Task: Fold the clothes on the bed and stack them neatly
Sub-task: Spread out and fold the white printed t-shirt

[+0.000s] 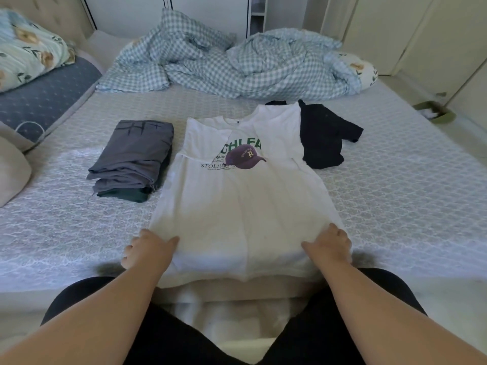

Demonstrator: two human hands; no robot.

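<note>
Your white T-shirt (237, 201) lies flat on the bed (395, 193), sides folded in, hem at six o'clock toward you. Your left hand (147, 250) pinches the hem's seven o'clock corner, thumb on top and fingers curled under; your right hand (329, 246) has the same grip on the five o'clock corner. A folded grey stack (131, 159) sits at ten o'clock just beside the shirt; a dark garment (324, 135) lies at one o'clock, partly under it.
</note>
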